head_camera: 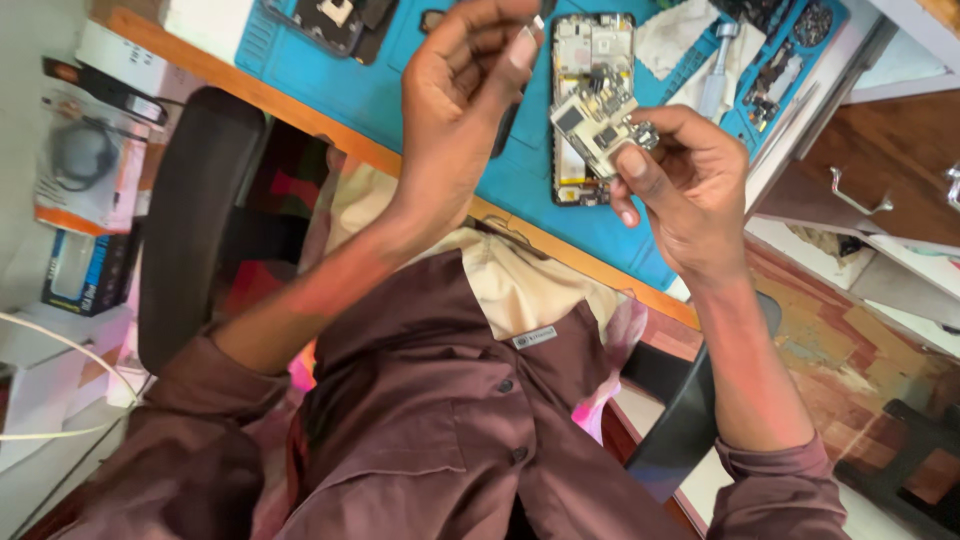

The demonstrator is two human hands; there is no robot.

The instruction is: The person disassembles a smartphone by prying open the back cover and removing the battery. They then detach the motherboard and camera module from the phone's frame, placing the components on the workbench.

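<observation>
My right hand [690, 190] pinches a small phone circuit board [597, 122] by its lower corner and holds it up over the table edge. Under the board, an opened phone [592, 45] with its back removed lies on the blue work mat [430, 95]. My left hand [460, 90] is raised to the left of the board, its fingertips closed on a tiny pale piece [537, 21] that is too small to make out. The two hands are apart, and both hover above the mat.
Another taken-apart phone [335, 20] lies at the mat's far left. White cloth [680, 40], a metal tool [716, 75] and small parts [790, 55] sit at the right. A black chair [190, 220], boxes [85, 165] and drawers with handles [860, 200] surround the table.
</observation>
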